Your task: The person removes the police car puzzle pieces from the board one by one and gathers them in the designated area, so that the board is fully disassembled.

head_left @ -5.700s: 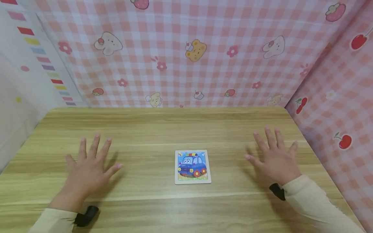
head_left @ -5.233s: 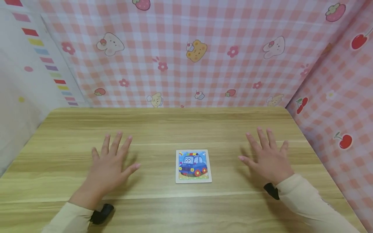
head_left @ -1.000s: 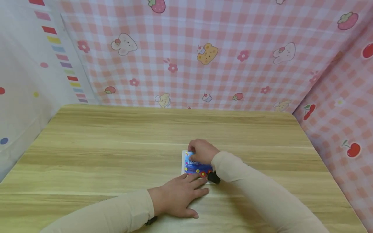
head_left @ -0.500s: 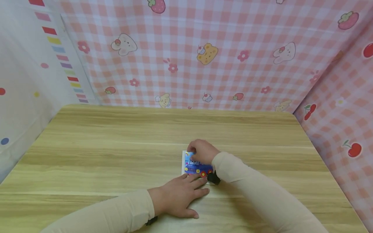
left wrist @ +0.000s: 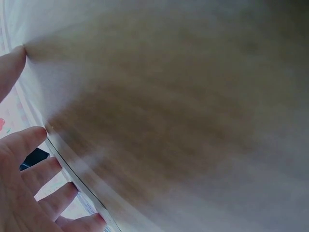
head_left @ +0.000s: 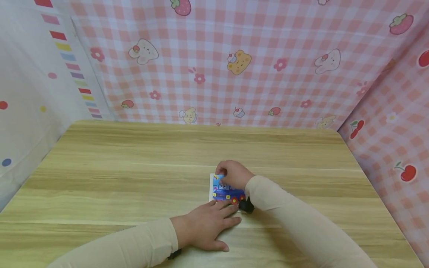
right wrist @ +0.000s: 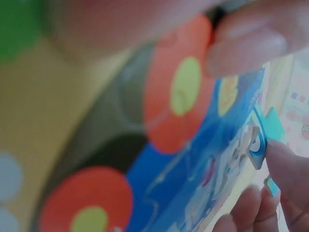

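A square jigsaw puzzle with a blue cartoon car and a pale frame lies on the table, partly covered by both hands. My left hand is spread flat, its fingertips resting on the puzzle's near edge and its thumb out to the side. Over the upper part, my right hand pinches a puzzle piece. Seen in the right wrist view, this small puzzle piece stands tilted up from the picture between thumb and fingers. Left fingers cross the near foreground there, close to the red wheels.
The wood-grain table extends around the puzzle on all sides. A pink checked cloth hangs behind it, with another checked cloth at the right and a white dotted one at the left.
Both hands have come from the table's two sides onto the puzzle, the left at its near edge, the right pinching a piece. Over the last second they have hardly moved.
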`<state>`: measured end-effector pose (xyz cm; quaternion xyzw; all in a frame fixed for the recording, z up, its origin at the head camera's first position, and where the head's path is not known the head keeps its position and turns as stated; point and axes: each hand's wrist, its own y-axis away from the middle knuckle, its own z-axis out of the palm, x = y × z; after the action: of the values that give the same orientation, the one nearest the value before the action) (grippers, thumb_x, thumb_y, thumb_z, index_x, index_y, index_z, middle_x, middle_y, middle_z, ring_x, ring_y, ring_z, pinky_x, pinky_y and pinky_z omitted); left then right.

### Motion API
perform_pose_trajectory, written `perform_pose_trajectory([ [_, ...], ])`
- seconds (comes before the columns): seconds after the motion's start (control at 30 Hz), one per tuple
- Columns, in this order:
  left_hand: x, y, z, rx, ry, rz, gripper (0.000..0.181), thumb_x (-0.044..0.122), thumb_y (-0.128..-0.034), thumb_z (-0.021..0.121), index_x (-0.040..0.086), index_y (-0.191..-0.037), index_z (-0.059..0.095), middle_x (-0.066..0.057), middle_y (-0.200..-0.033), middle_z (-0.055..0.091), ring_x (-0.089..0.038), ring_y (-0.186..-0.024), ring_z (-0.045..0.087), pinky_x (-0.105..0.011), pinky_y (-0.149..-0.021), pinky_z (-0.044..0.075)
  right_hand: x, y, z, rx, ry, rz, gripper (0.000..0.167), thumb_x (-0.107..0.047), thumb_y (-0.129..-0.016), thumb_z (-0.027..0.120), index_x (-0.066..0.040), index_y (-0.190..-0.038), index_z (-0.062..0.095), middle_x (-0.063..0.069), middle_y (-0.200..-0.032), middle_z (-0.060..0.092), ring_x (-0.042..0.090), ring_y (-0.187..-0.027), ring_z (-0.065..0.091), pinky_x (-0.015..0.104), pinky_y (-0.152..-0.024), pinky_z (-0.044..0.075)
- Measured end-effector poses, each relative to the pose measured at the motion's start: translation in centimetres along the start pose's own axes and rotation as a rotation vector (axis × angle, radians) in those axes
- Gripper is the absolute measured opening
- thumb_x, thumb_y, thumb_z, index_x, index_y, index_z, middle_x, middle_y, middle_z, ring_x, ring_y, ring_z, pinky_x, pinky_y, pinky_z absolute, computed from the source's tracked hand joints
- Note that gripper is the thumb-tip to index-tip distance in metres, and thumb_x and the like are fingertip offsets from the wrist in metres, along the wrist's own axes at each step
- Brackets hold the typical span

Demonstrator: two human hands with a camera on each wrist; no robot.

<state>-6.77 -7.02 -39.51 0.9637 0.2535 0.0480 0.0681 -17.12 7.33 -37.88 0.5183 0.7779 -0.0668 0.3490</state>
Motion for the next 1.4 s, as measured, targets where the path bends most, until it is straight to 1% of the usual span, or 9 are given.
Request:
perform_pose_trajectory([
  [0.13,0.1,0.0,0.1,0.007,-0.009,-0.001,0.070,0.064,-0.0882,0.052,0.024,-0.145,0.045,-0.006,-0.151,0.039,-0.027,-0.138,0.036,-0.044,-0.105,0.039,0.0,0.2,-0.1,-0.011,-0.075,0.003,0.012,-0.003,-0.085,0.070,-0.011,-0.093,0.064,0.000,-0.090,0.060,0.017,-0.089,0.055,0.037,-0.087,0.046],
  [0.3,0.1,0.0,0.2,0.007,-0.002,-0.001,0.070,0.064,-0.0879,0.052,0.024,-0.145,0.045,-0.006,-0.150,0.040,-0.027,-0.138,0.036,-0.043,-0.105,0.039,0.2,0.3,-0.4,-0.021,-0.134,-0.011,0.010,-0.004,-0.089,0.066,-0.010,-0.097,0.065,0.001,-0.093,0.060,0.018,-0.093,0.055,0.037,-0.088,0.046],
  [0.43,0.1,0.0,0.1,-0.008,0.016,-0.002,0.071,0.064,-0.0881,0.052,0.024,-0.146,0.043,-0.005,-0.153,0.037,-0.027,-0.139,0.034,-0.044,-0.106,0.039,0.7,0.3,-0.9,0.008,-0.188,-0.030,0.011,-0.007,-0.091,0.065,-0.009,-0.101,0.065,0.002,-0.094,0.057,0.019,-0.093,0.055,0.036,-0.086,0.046],
  [0.6,0.1,0.0,0.2,-0.004,-0.005,-0.007,0.072,0.065,-0.0883,0.051,0.024,-0.146,0.043,-0.004,-0.154,0.034,-0.026,-0.140,0.033,-0.043,-0.106,0.038,1.6,0.6,-2.2,0.047,-0.241,-0.036,0.014,-0.008,-0.093,0.061,-0.008,-0.106,0.065,0.006,-0.100,0.057,0.022,-0.094,0.053,0.037,-0.085,0.046],
  [0.67,0.2,0.1,0.1,-0.002,-0.012,-0.010,0.072,0.065,-0.0883,0.051,0.024,-0.146,0.043,-0.004,-0.154,0.035,-0.026,-0.140,0.033,-0.043,-0.106,0.038,2.1,0.8,-2.7,0.058,-0.262,-0.021,0.015,-0.009,-0.093,0.061,-0.008,-0.107,0.066,0.006,-0.101,0.057,0.023,-0.094,0.051,0.036,-0.084,0.045],
  [0.87,0.2,0.1,0.0,-0.015,0.000,-0.012,0.072,0.065,-0.0887,0.050,0.024,-0.147,0.042,-0.004,-0.155,0.033,-0.027,-0.141,0.032,-0.044,-0.107,0.038,3.3,1.3,-4.0,0.078,-0.275,0.036,0.016,-0.013,-0.093,0.061,-0.009,-0.108,0.066,0.008,-0.104,0.057,0.024,-0.096,0.049,0.035,-0.081,0.043],
  [0.93,0.2,0.0,0.0,-0.018,0.005,-0.009,0.072,0.064,-0.0890,0.050,0.024,-0.147,0.042,-0.004,-0.155,0.033,-0.027,-0.141,0.032,-0.044,-0.107,0.038,3.6,1.5,-4.3,0.088,-0.270,0.053,0.016,-0.014,-0.094,0.061,-0.010,-0.108,0.066,0.008,-0.104,0.057,0.024,-0.096,0.049,0.034,-0.080,0.044],
  [1.17,0.1,0.0,0.0,-0.029,0.023,-0.012,0.071,0.064,-0.0894,0.050,0.023,-0.148,0.041,-0.004,-0.155,0.032,-0.027,-0.141,0.031,-0.044,-0.107,0.037,4.9,1.9,-5.5,0.103,-0.290,0.063,0.018,-0.014,-0.094,0.062,-0.007,-0.110,0.066,0.009,-0.100,0.056,0.023,-0.091,0.050,0.030,-0.073,0.047],
  [1.4,0.1,0.0,0.1,-0.036,0.033,-0.015,0.071,0.063,-0.0895,0.050,0.024,-0.148,0.041,-0.004,-0.156,0.031,-0.027,-0.142,0.030,-0.045,-0.108,0.037,6.6,2.3,-6.2,0.107,-0.276,0.099,0.019,-0.013,-0.094,0.061,-0.005,-0.111,0.065,0.009,-0.100,0.056,0.022,-0.089,0.049,0.031,-0.074,0.044],
])
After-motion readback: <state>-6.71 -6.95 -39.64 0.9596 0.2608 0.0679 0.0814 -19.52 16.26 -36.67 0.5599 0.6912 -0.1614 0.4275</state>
